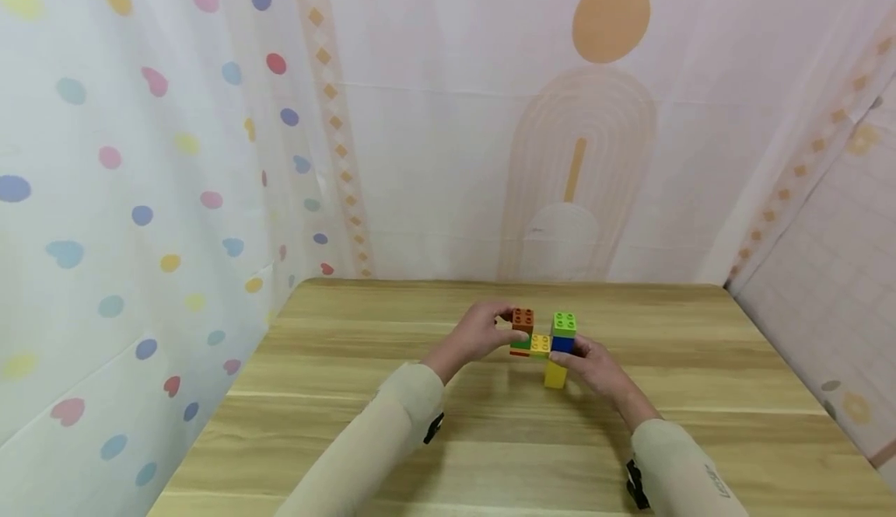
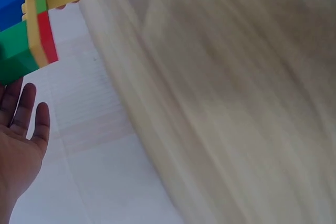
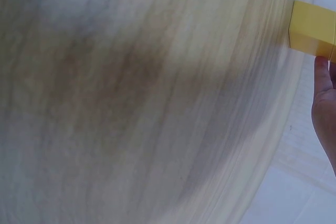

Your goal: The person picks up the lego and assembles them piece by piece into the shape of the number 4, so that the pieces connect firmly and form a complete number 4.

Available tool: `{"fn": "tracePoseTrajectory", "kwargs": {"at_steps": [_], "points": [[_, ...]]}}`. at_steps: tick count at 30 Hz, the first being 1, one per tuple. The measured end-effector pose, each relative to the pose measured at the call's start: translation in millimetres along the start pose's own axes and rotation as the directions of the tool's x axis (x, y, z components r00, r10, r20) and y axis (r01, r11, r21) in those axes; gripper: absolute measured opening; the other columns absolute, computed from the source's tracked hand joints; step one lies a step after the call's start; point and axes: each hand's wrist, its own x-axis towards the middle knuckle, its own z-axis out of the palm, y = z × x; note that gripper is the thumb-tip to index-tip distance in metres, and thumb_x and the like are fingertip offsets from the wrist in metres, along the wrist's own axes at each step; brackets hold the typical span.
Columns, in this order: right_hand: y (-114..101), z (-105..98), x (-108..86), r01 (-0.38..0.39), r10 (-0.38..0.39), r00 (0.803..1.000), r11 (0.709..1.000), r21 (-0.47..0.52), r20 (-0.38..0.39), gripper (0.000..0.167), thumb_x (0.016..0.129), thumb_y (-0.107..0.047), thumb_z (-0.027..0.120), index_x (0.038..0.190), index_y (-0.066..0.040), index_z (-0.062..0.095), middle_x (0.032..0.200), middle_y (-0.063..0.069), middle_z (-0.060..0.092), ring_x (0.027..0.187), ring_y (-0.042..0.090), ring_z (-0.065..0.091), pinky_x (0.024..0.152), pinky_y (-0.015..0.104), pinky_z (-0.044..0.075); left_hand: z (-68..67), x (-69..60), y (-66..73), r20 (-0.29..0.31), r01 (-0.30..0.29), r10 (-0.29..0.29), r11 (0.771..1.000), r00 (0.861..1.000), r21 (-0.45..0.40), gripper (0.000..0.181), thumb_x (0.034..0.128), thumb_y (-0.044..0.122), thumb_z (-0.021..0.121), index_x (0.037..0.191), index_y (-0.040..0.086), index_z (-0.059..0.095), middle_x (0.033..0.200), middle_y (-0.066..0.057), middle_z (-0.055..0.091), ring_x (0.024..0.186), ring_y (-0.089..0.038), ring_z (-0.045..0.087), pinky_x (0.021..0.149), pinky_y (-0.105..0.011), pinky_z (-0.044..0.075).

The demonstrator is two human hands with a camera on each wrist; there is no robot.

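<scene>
Both hands hold one joined structure of toy building bricks. My left hand (image 1: 483, 330) pinches its left stack, where a brown brick (image 1: 523, 317) sits above a green brick (image 2: 18, 56). A red plate (image 2: 48, 38) lies at that stack's bottom. A low yellow piece with studs (image 1: 540, 343) bridges to the right column. There a lime green brick (image 1: 564, 323) tops a blue brick (image 1: 562, 344), with a yellow block (image 1: 556, 375) below. My right hand (image 1: 596, 365) grips this column near the blue brick. Its fingertips are partly hidden behind the bricks.
The wooden table (image 1: 336, 416) spreads under both arms. Patterned curtains (image 1: 434, 151) hang behind it and along the left side. Pale sleeves (image 1: 392, 424) cover the forearms, with a black strap (image 1: 635, 486) near the right one.
</scene>
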Motion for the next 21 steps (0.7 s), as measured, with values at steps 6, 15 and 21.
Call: {"fn": "tracePoseTrajectory", "kwargs": {"at_steps": [6,15,21], "points": [[2.7,-1.2,0.9,-0.012,0.012,1.000,1.000,-0.004,0.001,0.064,0.094,-0.042,0.067,0.142,-0.003,0.050,0.132,0.016,0.058,0.120,0.030,0.054,0.104,0.053,0.038,10.5,-3.3,-7.1,-0.040,0.033,-0.039,0.991,0.998,-0.134,0.037,0.0890,0.030,0.077,0.121,0.015,0.068,0.110,0.003,0.064,0.103,-0.019,0.059,0.087,-0.036,0.050],[0.4,12.4,-4.7,-0.003,0.003,1.000,1.000,-0.005,0.001,0.060,0.095,-0.040,0.067,0.141,-0.004,0.052,0.130,0.015,0.060,0.117,0.028,0.056,0.102,0.050,0.041,18.6,-18.8,-19.6,-0.022,0.098,-0.106,0.969,0.994,-0.226,0.031,0.0888,0.029,0.077,0.115,0.015,0.069,0.104,0.003,0.065,0.095,-0.014,0.060,0.085,-0.034,0.052],[-0.2,21.2,-1.2,0.029,-0.030,0.999,0.999,-0.032,-0.025,0.056,0.096,-0.038,0.066,0.139,-0.004,0.055,0.126,0.013,0.063,0.112,0.025,0.058,0.098,0.046,0.044,21.3,-24.9,-34.2,-0.015,0.115,-0.121,0.968,0.992,-0.223,0.031,0.0895,0.030,0.076,0.116,0.015,0.069,0.104,0.004,0.066,0.094,-0.016,0.061,0.084,-0.036,0.052]]}}
